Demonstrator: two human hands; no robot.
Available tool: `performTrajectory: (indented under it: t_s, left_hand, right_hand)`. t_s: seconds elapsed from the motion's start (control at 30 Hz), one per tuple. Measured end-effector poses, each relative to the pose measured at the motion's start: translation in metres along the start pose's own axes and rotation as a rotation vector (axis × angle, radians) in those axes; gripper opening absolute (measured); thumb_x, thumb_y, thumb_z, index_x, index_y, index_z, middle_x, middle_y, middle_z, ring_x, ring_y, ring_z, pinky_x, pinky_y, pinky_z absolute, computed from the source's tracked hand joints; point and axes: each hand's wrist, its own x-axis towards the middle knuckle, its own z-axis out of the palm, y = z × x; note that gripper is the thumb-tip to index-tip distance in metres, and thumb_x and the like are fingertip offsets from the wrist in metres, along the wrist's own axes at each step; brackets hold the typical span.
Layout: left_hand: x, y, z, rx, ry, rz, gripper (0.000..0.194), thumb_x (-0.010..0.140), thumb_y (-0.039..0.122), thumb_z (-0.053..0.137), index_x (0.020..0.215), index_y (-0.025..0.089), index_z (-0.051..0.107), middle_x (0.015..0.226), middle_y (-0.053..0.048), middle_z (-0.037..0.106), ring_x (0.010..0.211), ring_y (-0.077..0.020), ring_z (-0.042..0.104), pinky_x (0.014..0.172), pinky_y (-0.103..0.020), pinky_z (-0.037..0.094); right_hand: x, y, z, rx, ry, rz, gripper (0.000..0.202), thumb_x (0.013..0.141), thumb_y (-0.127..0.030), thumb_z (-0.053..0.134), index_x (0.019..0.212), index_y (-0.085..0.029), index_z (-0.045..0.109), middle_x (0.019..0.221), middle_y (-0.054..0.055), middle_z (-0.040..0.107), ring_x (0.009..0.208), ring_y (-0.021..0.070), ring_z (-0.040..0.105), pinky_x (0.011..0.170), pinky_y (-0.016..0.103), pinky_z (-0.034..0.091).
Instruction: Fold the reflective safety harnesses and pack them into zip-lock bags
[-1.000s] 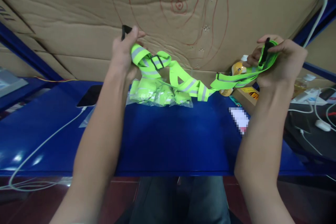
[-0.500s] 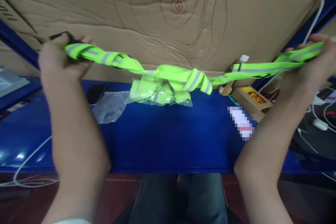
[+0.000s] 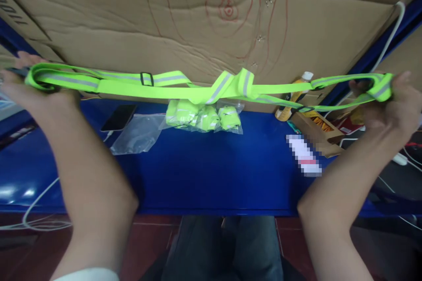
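A neon yellow-green reflective strap vest [image 3: 141,92] with silver stripes and black buckles is stretched across the view above the desk. My left hand [image 3: 24,90] is closed on its left end, where the straps loop around and something dark shows by the fingers. At the far right my right hand [image 3: 404,103] grips the other looped end. The straps are twisted and folded over each other near the middle. Below them on the desk lie several rolled neon bundles [image 3: 209,118] in clear plastic bags. Beside these is a flat clear zip bag [image 3: 140,134].
A dark phone [image 3: 118,117] with a white cable lies at the left of the blue desk [image 3: 214,175]. To the right are a bottle [image 3: 283,113], an open cardboard box [image 3: 323,136] and a blurred-out white item [image 3: 303,153]. Upright cardboard [image 3: 99,13] stands behind.
My left hand has moved outward to the left, and my right hand has dropped slightly. The strap vest is spread wider, with its loops opened at both ends.
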Motion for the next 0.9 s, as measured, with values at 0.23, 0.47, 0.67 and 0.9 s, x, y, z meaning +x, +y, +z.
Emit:
performTrajectory:
  t_s: [0.23, 0.47, 0.67, 0.9]
  left_hand:
    - [0.051, 0.121, -0.011, -0.736, -0.231, -0.556, 0.071, 0.065, 0.086, 0.049, 0.08, 0.018, 0.031, 0.074, 0.01, 0.058, 0.071, -0.0149, 0.048, 0.054, -0.03, 0.043]
    - [0.066, 0.212, 0.023, -0.709, -0.401, -0.525, 0.053, 0.09, 0.076, 0.041, 0.097, 0.024, 0.048, 0.091, 0.007, 0.067, 0.09, -0.0185, 0.066, 0.067, -0.039, 0.06]
    - [0.052, 0.275, 0.055, -0.594, -0.603, -0.747, 0.06, 0.084, 0.075, 0.063, 0.104, 0.021, 0.046, 0.085, 0.009, 0.063, 0.094, -0.0143, 0.064, 0.082, -0.045, 0.062]
    - [0.059, 0.317, 0.067, -0.619, -0.526, -0.624, 0.087, 0.075, 0.102, 0.056, 0.114, 0.023, 0.054, 0.08, 0.008, 0.055, 0.094, -0.0137, 0.062, 0.091, -0.05, 0.061]
  right_hand:
    - [0.016, 0.003, 0.007, -0.121, -0.158, -0.002, 0.036, 0.112, -0.028, 0.053, 0.094, -0.016, 0.082, 0.091, 0.015, 0.076, 0.07, 0.0193, 0.062, 0.073, 0.038, 0.045]
    - [0.009, -0.006, 0.022, -0.103, -0.309, 0.138, 0.041, 0.107, -0.031, 0.064, 0.067, -0.023, 0.059, 0.054, -0.004, 0.045, 0.046, 0.0146, 0.044, 0.056, 0.035, 0.04]
    - [0.009, 0.001, 0.023, 0.182, -0.646, 0.157, 0.026, 0.096, -0.032, 0.082, 0.078, -0.02, 0.067, 0.069, 0.008, 0.069, 0.06, 0.0172, 0.066, 0.069, 0.034, 0.061]
    - [0.003, -0.025, 0.037, 0.102, -0.3, -0.071, 0.015, 0.084, -0.007, 0.081, 0.088, -0.019, 0.074, 0.084, 0.012, 0.077, 0.074, 0.0227, 0.074, 0.076, 0.037, 0.059]
